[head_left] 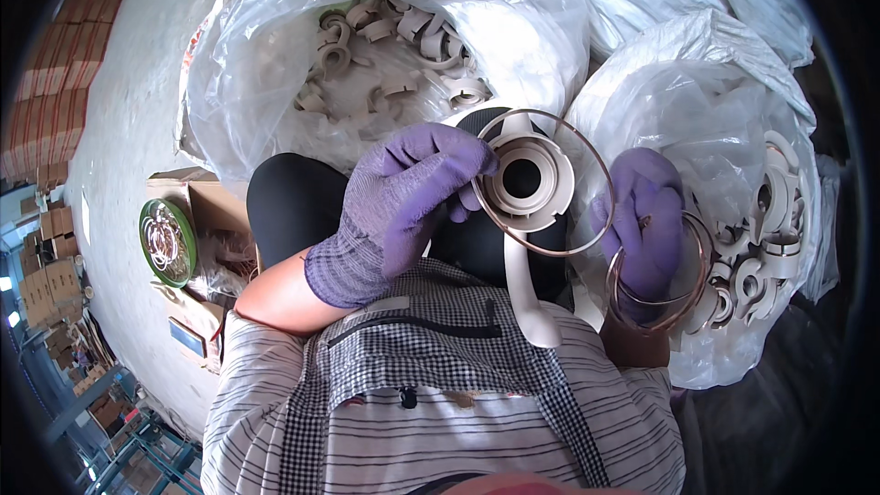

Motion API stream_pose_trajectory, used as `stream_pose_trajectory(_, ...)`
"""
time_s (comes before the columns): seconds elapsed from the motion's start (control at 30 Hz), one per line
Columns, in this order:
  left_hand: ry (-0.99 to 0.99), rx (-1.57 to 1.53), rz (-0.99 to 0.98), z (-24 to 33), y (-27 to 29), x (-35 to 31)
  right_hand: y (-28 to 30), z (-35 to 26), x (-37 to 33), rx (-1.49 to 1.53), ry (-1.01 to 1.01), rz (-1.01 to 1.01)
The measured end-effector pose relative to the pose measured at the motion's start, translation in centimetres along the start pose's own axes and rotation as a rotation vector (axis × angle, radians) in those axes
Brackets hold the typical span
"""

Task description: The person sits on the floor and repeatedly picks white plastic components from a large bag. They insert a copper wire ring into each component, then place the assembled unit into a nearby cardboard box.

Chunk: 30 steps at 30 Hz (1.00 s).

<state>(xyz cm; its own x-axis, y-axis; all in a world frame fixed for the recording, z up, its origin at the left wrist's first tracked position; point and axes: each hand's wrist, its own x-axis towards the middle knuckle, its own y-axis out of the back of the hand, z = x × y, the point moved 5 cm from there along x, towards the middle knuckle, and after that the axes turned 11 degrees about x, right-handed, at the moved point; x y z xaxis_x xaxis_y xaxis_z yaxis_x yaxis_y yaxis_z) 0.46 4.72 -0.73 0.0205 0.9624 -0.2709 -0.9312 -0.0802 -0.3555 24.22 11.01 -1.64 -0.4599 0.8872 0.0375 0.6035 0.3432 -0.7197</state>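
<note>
My left hand (pixel 412 188), in a purple knitted glove, is closed at the left edge of a cream plastic part (pixel 561 174). This part has a stepped round collar with a dark central opening and a long curved handle pointing toward me. A thin copper-coloured ring (pixel 601 144) loops around the collar, its left side at my left fingertips. My right hand (pixel 649 220), also purple-gloved, has curled fingers at the ring's right side; their exact grip is partly hidden. Several more copper-coloured rings (pixel 704 282) hang around my right hand and wrist.
A large clear plastic bag (pixel 247 82) ahead holds several cream plastic parts (pixel 376 27). Another open bag (pixel 632 96) at the right contains similar pieces (pixel 779 261). Left of my knee, a green round tray (pixel 145 240) of rings rests by a cardboard box (pixel 215 206). Stacked cartons (pixel 55 82) stand far left.
</note>
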Motion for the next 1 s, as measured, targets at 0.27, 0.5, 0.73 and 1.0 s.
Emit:
stream_pose_trajectory(0.27,0.005,-0.018,0.011,-0.4,0.1,0.1,-1.3,0.2,-0.6,0.094,-0.019,-0.095)
stream_pose_trajectory(0.5,0.043,0.005,0.032,0.3,-0.2,-0.4,-1.9,0.2,-1.2,-0.103,-0.007,-0.054)
stream_pose_trajectory(0.73,-0.054,0.065,0.015,0.0,-0.2,-0.4,-2.2,0.3,-1.2,-0.213,-0.03,0.041)
stream_pose_trajectory(1.0,-0.49,0.855,-0.247,3.5,-1.5,-0.3,-3.5,-0.7,-0.2,-0.521,-0.141,-0.088)
